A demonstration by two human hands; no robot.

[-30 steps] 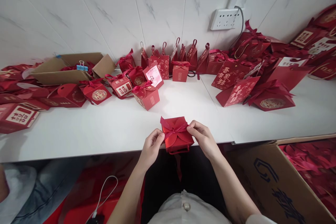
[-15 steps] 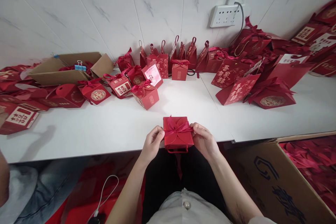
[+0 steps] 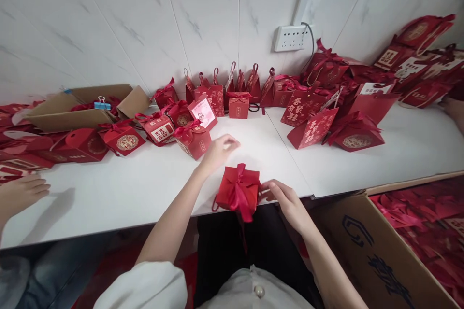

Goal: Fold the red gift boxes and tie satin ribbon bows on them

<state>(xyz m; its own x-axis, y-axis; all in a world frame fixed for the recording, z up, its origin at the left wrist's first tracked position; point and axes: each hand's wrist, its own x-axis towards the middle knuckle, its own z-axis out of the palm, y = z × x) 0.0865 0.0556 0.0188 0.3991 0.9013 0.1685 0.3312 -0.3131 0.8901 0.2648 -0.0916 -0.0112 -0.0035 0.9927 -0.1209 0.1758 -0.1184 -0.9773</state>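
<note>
A red gift box [image 3: 232, 185] with a pinkish-red ribbon bow [image 3: 239, 188] on top sits at the table's front edge, turned at an angle. A thin cord loop sticks out at its lower left. Beside its right side is my right hand [image 3: 284, 201], fingers loosely bent and apart, the fingertips at or very near the box; exact contact is hard to tell. My left hand [image 3: 220, 151] is off the box, above the white table behind it, with nothing in its loosely curved fingers. Nearest to it is another red box with a bow [image 3: 197, 143].
Several red boxes and bags line the wall, including a tented one [image 3: 314, 128]. An open carton [image 3: 81, 120] with a blue clip stands left; a large carton [image 3: 377, 251] of red items stands lower right. Another person's hand [image 3: 25, 195] is at left, another at the far right edge.
My left hand has let go of the box and moved forward over the table. The box has turned, its ribbon now pointing toward me. The other person's hand at left has come into view.
</note>
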